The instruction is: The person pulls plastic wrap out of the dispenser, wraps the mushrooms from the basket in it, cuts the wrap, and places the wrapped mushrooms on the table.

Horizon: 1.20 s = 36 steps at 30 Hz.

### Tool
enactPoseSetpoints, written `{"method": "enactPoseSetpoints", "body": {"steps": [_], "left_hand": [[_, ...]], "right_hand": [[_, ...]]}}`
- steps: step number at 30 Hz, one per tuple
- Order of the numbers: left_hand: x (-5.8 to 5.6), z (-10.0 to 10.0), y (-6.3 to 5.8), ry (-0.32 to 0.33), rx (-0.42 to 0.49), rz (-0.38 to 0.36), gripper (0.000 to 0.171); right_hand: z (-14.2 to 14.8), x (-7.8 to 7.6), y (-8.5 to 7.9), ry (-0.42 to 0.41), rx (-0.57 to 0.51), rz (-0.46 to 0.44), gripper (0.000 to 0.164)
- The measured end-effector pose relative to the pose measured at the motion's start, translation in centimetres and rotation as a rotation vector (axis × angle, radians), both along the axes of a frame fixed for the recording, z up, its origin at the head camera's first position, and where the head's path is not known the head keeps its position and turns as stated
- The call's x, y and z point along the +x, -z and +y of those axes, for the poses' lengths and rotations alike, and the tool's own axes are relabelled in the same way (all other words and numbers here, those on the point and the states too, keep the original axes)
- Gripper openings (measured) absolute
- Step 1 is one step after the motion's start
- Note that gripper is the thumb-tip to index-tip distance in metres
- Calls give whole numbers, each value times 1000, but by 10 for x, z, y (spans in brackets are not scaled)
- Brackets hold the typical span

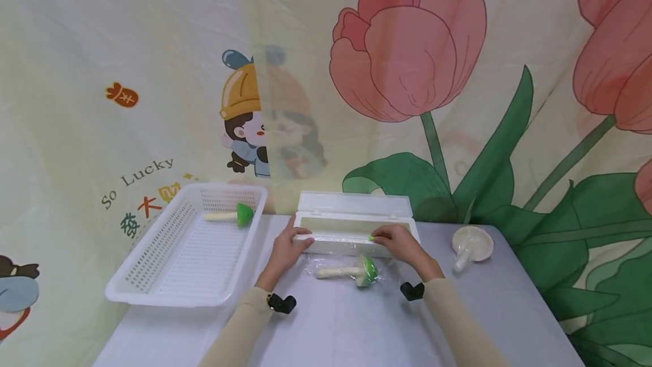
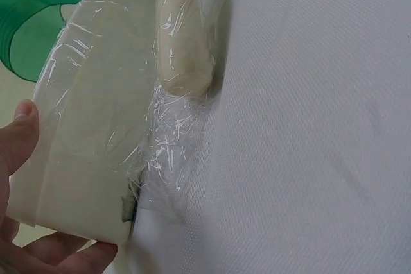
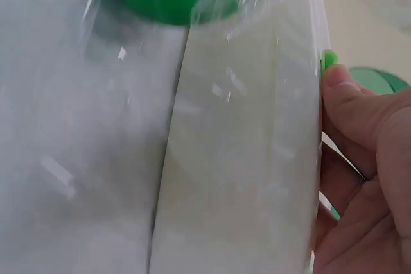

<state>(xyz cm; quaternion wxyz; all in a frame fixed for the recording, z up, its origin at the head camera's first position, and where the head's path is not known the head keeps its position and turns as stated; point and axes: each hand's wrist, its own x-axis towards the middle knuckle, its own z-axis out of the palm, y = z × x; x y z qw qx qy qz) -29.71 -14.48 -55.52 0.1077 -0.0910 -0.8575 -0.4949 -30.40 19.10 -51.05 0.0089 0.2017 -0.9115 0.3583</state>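
Observation:
A white cling film dispenser box [image 1: 331,247] stands at the back of the table with its lid tilted up behind it. My left hand [image 1: 286,247] grips its left end, thumb at the front rim and fingers around the end wall. At the right part of the rim, my right hand [image 1: 402,242] pinches a small green slide cutter [image 3: 330,58]. Clear cling film [image 2: 170,152] hangs from the rim down the front. It drapes over a mushroom-shaped object [image 1: 338,272] with a green cap and pale stem, lying on the table before the box.
On the left is a white perforated basket [image 1: 244,285] holding another green-capped mushroom-shaped object [image 1: 244,215]. A pale mushroom-shaped object [image 1: 472,243] lies at the right of the white-covered table [image 1: 346,333]. Behind, a printed cloth [image 1: 168,44] hangs against the table's back edge.

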Motion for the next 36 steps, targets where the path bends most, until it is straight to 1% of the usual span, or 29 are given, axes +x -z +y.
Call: {"method": "enactPoseSetpoints", "body": {"steps": [5, 10, 12, 15, 17, 23, 30, 32, 36], "left_hand": [[-1, 1, 2, -5, -1, 2, 18], [-1, 1, 2, 2, 3, -2, 18], [0, 1, 2, 6, 1, -5, 19], [1, 0, 1, 7, 1, -1, 19], [1, 0, 1, 8, 8, -3, 19], [0, -1, 1, 9, 32, -5, 19], [-1, 0, 1, -1, 14, -4, 18], [-1, 0, 1, 3, 7, -5, 18], [0, -1, -1, 5, 5, -1, 18]], "right_hand": [[19, 2, 2, 13, 7, 31, 14], [31, 7, 4, 70, 56, 34, 16], [36, 9, 6, 83, 78, 71, 17], [42, 12, 8, 98, 82, 131, 18], [48, 12, 10, 115, 68, 156, 19], [63, 14, 15, 161, 42, 156, 18], [73, 18, 20, 182, -33, 208, 13], [75, 19, 20, 204, -33, 203, 13], [80, 21, 20, 263, -27, 166, 15]]}}
